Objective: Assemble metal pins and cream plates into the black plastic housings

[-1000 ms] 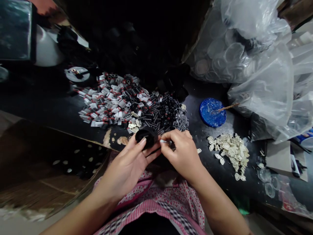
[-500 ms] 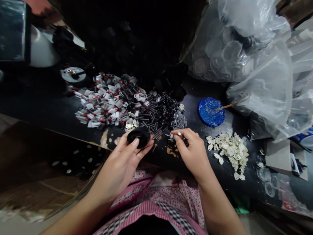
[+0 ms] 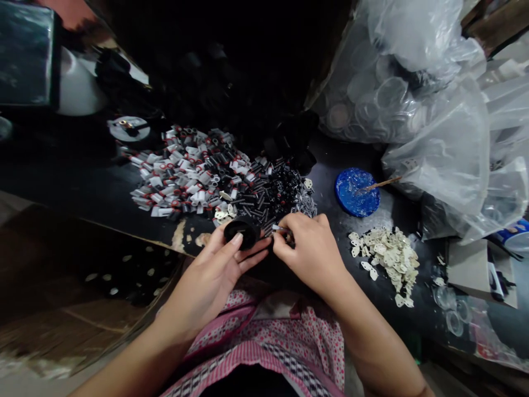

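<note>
Both forearms rise bare from the lower corners and converge over the near edge of the worktop (image 3: pixel 103 193); the left hand (image 3: pixel 215 273) lies palm-up, fingers (image 3: pixel 252 260) stretched forward and slightly spread, thumb (image 3: pixel 233 245) pressed down on what it cradles; the right hand (image 3: pixel 309 251) shows its back, wrist bent inward, fingers curled and fingertips (image 3: pixel 280 242) pinched together just beside the left fingertips; the two hands nearly touch.
</note>
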The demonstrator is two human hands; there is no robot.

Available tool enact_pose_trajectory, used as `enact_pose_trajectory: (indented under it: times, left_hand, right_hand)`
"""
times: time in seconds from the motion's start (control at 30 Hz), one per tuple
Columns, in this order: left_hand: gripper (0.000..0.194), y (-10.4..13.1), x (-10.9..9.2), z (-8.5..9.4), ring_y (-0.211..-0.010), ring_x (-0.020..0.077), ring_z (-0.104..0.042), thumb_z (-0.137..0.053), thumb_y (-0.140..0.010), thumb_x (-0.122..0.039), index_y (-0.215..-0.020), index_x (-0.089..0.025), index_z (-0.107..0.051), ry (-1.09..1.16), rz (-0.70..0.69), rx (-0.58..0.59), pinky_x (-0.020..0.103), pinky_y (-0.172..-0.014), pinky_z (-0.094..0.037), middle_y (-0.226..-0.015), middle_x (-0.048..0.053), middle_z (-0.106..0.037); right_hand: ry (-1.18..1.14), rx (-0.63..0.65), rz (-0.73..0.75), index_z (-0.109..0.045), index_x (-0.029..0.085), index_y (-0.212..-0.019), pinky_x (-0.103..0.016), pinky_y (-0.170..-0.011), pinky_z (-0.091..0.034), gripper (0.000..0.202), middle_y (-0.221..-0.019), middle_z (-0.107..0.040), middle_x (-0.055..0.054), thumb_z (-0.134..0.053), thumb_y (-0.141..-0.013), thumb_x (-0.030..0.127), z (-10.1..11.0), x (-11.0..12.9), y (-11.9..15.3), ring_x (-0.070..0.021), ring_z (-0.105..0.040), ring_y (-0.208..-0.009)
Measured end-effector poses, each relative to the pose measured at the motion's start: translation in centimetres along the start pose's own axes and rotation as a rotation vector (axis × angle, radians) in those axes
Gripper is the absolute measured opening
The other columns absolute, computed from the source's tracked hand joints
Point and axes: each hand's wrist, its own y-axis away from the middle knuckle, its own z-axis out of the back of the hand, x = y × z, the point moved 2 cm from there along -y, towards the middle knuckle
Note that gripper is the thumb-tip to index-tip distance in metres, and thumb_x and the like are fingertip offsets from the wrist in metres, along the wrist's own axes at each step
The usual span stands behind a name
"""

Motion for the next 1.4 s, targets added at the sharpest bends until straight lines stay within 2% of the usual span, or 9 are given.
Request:
enact_pose_trajectory:
  times: [0.13, 0.27, 0.37, 0.5, 0.6, 0.7, 0.9, 1.27, 1.4]
  left_hand:
    - [0.010, -0.1, 0.3, -0.9, -0.102, 0.0228, -0.071, -0.065, -0.094, -0.024, -0.102, -0.025, -0.069, 0.045, 0.069, 0.038, 0.041, -0.094, -0.059, -0.113, 0.005, -0.075]
    - [0.014, 0.1, 0.9, -0.9, -0.108, 0.0190, -0.067, -0.068, -0.093, -0.028, -0.107, -0.027, -0.070, -0.048, -0.098, -0.013, 0.033, -0.097, -0.056, -0.110, 0.002, -0.073]
    - [0.021, 0.3, 1.1, -0.5, -0.108, 0.0170, -0.066, -0.070, -0.092, -0.029, -0.112, -0.030, -0.069, -0.139, -0.178, -0.018, 0.028, -0.098, -0.054, -0.112, -0.001, -0.072]
    - [0.024, 0.4, 1.0, -0.4, -0.111, 0.0206, -0.066, -0.073, -0.089, -0.030, -0.112, -0.029, -0.070, -0.162, -0.167, -0.001, 0.031, -0.098, -0.054, -0.116, 0.001, -0.072]
    - [0.030, 0.5, 0.9, -0.6, -0.110, 0.0226, -0.068, -0.075, -0.086, -0.031, -0.116, -0.028, -0.070, -0.144, -0.112, -0.021, 0.032, -0.095, -0.056, -0.117, 0.003, -0.072]
    - [0.033, 0.7, 1.1, -0.9, -0.105, 0.0211, -0.070, -0.078, -0.084, -0.029, -0.116, -0.028, -0.069, -0.156, -0.047, -0.004, 0.030, -0.092, -0.057, -0.113, 0.003, -0.075]
    - [0.025, 0.8, 1.5, -0.8, -0.104, 0.0165, -0.071, -0.079, -0.084, -0.028, -0.108, -0.029, -0.072, -0.180, -0.042, 0.105, 0.024, -0.092, -0.056, -0.107, -0.001, -0.078]
    - [0.022, 0.6, 1.5, -0.7, -0.105, 0.0172, -0.072, -0.077, -0.086, -0.027, -0.107, -0.028, -0.072, -0.172, -0.042, 0.140, 0.025, -0.093, -0.057, -0.107, 0.000, -0.078]
    - [0.028, 0.5, 1.2, -0.3, -0.106, 0.0193, -0.071, -0.077, -0.085, -0.027, -0.112, -0.027, -0.069, -0.290, -0.051, 0.132, 0.028, -0.095, -0.055, -0.108, 0.001, -0.078]
  right_hand:
    - [-0.279, -0.102, -0.028, -0.063, 0.021, -0.085, -0.034, -0.081, -0.034, 0.005, -0.084, -0.072, 0.001, -0.062, -0.089, 0.022, -0.3, 0.0, 1.3, -0.0175, -0.065, -0.080]
    - [-0.295, -0.221, 0.007, -0.064, 0.020, -0.086, -0.034, -0.083, -0.034, 0.007, -0.085, -0.071, 0.000, -0.062, -0.092, 0.023, -0.8, -0.1, 2.1, -0.0180, -0.065, -0.083]
    - [-0.302, -0.228, 0.000, -0.064, 0.020, -0.087, -0.034, -0.082, -0.034, 0.006, -0.086, -0.071, 0.000, -0.062, -0.092, 0.023, -0.9, -0.3, 2.3, -0.0179, -0.065, -0.083]
    - [-0.358, -0.218, 0.008, -0.064, 0.020, -0.085, -0.033, -0.080, -0.034, 0.004, -0.084, -0.069, 0.001, -0.064, -0.088, 0.019, -0.5, -0.2, 2.5, -0.0171, -0.064, -0.082]
    - [-0.419, -0.300, 0.058, -0.064, 0.021, -0.084, -0.033, -0.081, -0.036, 0.006, -0.083, -0.069, 0.002, -0.064, -0.089, 0.018, 0.0, 0.0, 2.7, -0.0155, -0.064, -0.081]
    - [-0.330, -0.369, 0.089, -0.066, 0.021, -0.084, -0.034, -0.080, -0.036, 0.008, -0.083, -0.071, 0.002, -0.063, -0.091, 0.018, 0.1, 0.0, 2.9, -0.0149, -0.063, -0.078]
    - [-0.206, -0.399, 0.127, -0.067, 0.021, -0.083, -0.035, -0.078, -0.035, 0.012, -0.079, -0.071, 0.001, -0.061, -0.092, 0.017, -0.1, 0.0, 3.0, -0.0148, -0.063, -0.074]
    - [-0.207, -0.410, 0.177, -0.068, 0.019, -0.081, -0.035, -0.077, -0.032, 0.013, -0.074, -0.068, 0.002, -0.061, -0.091, 0.014, 0.1, 0.2, 3.1, -0.0138, -0.061, -0.070]
    - [-0.137, -0.346, 0.183, -0.068, 0.019, -0.080, -0.035, -0.077, -0.031, 0.014, -0.072, -0.066, 0.001, -0.060, -0.089, 0.013, 0.0, 0.4, 3.0, -0.0148, -0.060, -0.070]
